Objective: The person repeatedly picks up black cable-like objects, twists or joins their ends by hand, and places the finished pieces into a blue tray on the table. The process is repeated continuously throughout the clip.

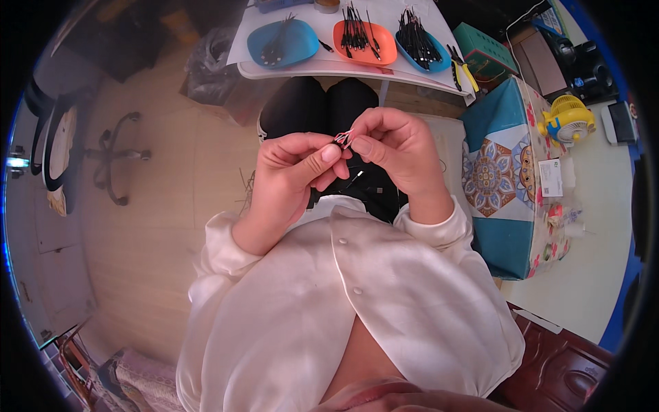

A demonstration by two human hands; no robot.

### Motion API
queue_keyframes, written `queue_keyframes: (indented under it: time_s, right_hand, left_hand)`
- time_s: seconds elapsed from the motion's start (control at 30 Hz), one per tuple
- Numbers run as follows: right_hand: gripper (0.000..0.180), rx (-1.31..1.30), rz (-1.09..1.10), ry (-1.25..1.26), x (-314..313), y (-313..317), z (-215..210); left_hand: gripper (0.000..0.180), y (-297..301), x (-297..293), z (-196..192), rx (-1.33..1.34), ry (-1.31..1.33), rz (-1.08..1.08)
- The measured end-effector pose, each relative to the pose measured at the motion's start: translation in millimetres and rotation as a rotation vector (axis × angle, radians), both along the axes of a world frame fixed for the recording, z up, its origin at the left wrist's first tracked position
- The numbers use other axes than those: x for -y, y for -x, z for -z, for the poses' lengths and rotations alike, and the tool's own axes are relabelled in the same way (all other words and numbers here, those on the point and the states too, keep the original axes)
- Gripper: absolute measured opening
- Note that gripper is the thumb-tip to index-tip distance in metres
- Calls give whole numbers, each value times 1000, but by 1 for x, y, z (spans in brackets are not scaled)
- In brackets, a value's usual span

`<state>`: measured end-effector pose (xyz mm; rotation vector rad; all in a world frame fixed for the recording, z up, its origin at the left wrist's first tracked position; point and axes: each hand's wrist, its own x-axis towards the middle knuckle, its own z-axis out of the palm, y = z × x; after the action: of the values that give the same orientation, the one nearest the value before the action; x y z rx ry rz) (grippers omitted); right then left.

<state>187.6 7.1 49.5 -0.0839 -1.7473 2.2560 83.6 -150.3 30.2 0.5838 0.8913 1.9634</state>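
Note:
Thin red and white wire ends [345, 139] of a dark cable come together between my hands, above my lap. My left hand [292, 161] pinches the dark part of the cable between thumb and fingers. From the other side, my right hand [398, 147] has its thumb and forefinger closed on the light wire tips. Below the hands, a cable plug [355, 180] with a pale tip and a dark plug [379, 190] with a metal end rest on my black-clothed lap. The fingers partly hide the wires, so how many there are cannot be told.
On the white table [309, 69] ahead stand a blue tray [255, 47], an orange tray [389, 47] and another blue tray [445, 59], all holding black cables. Yellow-handled pliers [469, 74] lie beside them. A green box [484, 49], a patterned cloth-covered box [494, 175] and a yellow fan [568, 119] are at the right.

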Motion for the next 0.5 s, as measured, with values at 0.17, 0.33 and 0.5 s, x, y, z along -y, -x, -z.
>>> queue_keyframes:
  time_s: [0.17, 0.33, 0.5]
  right_hand:
    - [9, -121, 70, -106, 5, 3, -3]
    - [6, -159, 120, -510, -1, -1, -6]
    - [4, -148, -78, 117, 8, 9, 11]
  left_hand:
    - [16, -1, 0, 2, -14, 66, -8]
    - [15, 1, 1, 2, 25, 40, 43]
    - [14, -1, 1, 5, 49, -53, 38]
